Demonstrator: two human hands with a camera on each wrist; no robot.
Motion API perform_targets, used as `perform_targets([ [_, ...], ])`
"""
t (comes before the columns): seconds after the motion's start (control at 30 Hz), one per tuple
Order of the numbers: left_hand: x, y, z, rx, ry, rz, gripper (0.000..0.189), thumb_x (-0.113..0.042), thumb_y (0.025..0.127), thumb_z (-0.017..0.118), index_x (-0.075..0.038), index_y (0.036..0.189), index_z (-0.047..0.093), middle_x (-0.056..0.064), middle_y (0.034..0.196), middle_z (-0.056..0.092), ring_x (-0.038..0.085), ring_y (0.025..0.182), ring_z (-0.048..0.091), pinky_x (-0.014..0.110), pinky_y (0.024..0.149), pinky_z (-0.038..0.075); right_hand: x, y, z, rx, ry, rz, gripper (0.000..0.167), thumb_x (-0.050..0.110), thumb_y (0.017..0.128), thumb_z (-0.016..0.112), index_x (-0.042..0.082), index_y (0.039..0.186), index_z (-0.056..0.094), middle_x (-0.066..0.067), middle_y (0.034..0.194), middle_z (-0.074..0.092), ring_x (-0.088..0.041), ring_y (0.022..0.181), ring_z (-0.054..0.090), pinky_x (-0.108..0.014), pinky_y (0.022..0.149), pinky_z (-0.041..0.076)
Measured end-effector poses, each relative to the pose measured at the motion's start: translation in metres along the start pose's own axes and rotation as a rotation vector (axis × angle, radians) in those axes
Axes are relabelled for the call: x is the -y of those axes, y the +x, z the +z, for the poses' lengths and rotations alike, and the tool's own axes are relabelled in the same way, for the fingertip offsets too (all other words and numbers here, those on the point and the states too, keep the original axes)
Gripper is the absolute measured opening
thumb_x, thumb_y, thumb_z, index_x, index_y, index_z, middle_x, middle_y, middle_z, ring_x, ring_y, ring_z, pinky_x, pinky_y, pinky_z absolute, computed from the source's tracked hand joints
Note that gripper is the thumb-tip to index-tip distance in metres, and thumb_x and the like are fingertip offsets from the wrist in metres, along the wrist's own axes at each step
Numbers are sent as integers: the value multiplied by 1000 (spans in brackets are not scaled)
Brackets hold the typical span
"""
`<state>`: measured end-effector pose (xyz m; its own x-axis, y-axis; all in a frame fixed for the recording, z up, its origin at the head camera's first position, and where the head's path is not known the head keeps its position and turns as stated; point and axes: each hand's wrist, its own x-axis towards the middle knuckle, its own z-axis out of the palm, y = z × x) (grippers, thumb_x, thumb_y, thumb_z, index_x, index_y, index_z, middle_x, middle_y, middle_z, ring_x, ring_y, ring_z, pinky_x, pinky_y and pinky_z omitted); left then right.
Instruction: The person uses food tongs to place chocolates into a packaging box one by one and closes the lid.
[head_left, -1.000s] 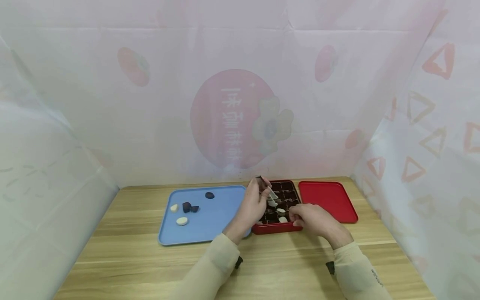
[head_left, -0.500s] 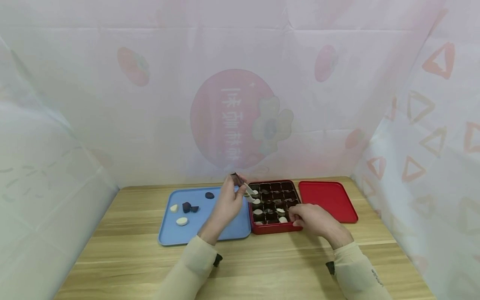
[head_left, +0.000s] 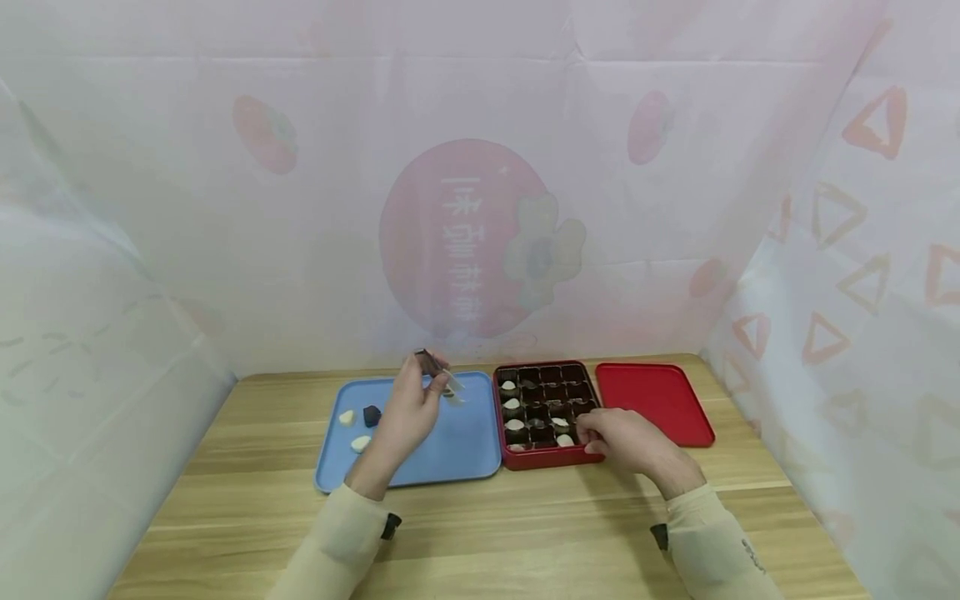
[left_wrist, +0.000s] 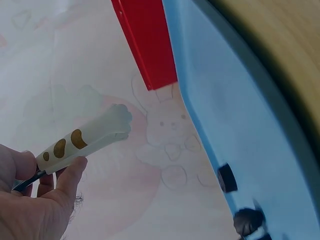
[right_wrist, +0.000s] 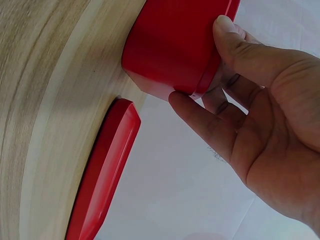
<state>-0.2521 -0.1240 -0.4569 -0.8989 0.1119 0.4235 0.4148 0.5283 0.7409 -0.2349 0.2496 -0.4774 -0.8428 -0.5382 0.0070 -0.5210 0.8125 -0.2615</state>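
My left hand (head_left: 407,410) holds small tongs (left_wrist: 85,140) over the blue tray (head_left: 468,446). Their arms are white and paw-shaped with brown spots, and no piece shows between the tips. On the tray lie dark chocolates (left_wrist: 227,178) and white ones (head_left: 347,417), some partly hidden by the left hand in the head view. My right hand (head_left: 630,437) grips the front right corner of a red box (head_left: 555,457), thumb on its front wall in the right wrist view. Dark compartments divide the box; several, mostly along the left column, contain chocolates (head_left: 513,426).
A red lid (head_left: 656,404) lies on the wooden table (head_left: 525,533), just right of the box. The tray stands close against the box's left side. White printed cloth (head_left: 322,250) encloses the table at the back and sides.
My left hand has carried the tongs leftward, from above the red box to above the blue tray. The right hand has stayed at the box's corner.
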Motion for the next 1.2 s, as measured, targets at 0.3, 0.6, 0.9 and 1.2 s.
perform_targets([
  [0.3, 17, -15, -33, 25, 22, -41, 20, 1, 120, 59, 3, 139, 59, 23, 132, 68, 45, 135, 69, 60, 107, 68, 2, -1, -2, 2, 5, 10, 32, 9, 104, 90, 27, 92, 65, 14, 89, 62, -5, 82, 52, -27, 73, 49],
  [0.6, 34, -32, -59, 49, 120, -37, 19, 1, 119, 60, 2, 138, 59, 22, 132, 67, 41, 128, 74, 57, 106, 71, -1, -1, 1, -8, 4, 3, 32, 11, 103, 90, 28, 93, 66, 15, 90, 62, -4, 82, 53, -26, 74, 49],
  [0.9, 45, -48, -83, 67, 157, -36, 21, 4, 119, 59, 5, 140, 59, 22, 133, 65, 41, 129, 73, 59, 110, 70, 0, -1, 1, -3, -2, 6, 33, 10, 103, 90, 28, 92, 65, 15, 89, 61, -4, 82, 53, -27, 74, 49],
  [1.2, 57, -60, -97, 52, 168, -32, 15, 9, 116, 60, 4, 130, 61, 22, 135, 65, 42, 129, 72, 52, 100, 72, 0, -1, 0, -4, 3, 12, 32, 10, 103, 90, 28, 93, 65, 14, 90, 62, -5, 83, 53, -27, 74, 49],
])
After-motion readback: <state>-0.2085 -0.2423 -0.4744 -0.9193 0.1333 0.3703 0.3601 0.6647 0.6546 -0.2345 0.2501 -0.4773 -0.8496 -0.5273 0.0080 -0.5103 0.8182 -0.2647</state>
